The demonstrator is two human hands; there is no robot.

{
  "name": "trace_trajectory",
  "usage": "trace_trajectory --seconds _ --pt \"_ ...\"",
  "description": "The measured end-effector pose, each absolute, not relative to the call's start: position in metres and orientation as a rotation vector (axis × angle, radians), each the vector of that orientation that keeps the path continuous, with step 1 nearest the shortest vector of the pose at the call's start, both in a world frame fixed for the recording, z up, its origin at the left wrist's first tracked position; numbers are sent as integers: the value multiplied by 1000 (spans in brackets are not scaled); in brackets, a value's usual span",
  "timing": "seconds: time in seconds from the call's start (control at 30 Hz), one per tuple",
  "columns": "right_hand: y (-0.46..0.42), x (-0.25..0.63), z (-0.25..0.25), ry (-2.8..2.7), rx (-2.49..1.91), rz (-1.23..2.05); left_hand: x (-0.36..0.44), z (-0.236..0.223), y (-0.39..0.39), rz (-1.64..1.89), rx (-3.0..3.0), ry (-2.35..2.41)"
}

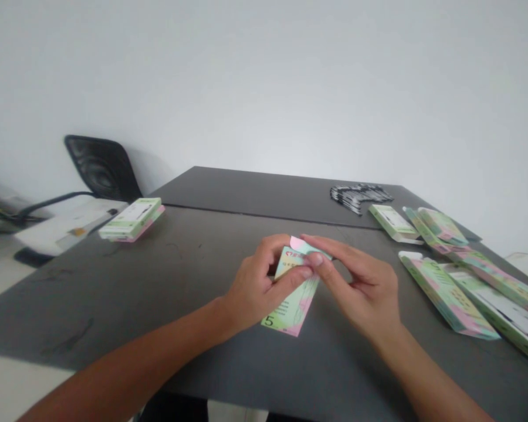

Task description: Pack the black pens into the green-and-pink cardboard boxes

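Note:
Above the near part of the dark table, both my hands grip a small green and pink cardboard box marked with a 5. My left hand wraps its left side, the thumb lying across the printed face. My right hand pinches the upper right corner between thumb and fingers, beside a pink flap at the top end. The two thumbs almost meet on the box's face. What is inside the box cannot be seen.
On the right lie several similar boxes, some with flaps raised. Behind them sits a cluster of small black and silver items. A short stack of boxes rests at the table's left edge, near a black chair.

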State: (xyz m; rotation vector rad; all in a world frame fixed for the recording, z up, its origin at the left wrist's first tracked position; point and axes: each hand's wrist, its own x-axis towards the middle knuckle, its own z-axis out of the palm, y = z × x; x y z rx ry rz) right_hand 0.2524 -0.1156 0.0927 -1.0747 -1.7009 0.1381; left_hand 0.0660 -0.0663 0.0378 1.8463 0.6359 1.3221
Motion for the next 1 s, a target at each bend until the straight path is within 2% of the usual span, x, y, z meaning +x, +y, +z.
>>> trace_trajectory --seconds 0.3,0.63,1.0 --pt "-114 248 93 -1566 -1127 363 67 36 -64 1207 1819 688" --pt "-115 245 96 -1491 -1132 465 64 46 -65 1164 1914 780" --pt "-118 248 94 -1552 -1124 422 63 52 -66 1130 1907 819"
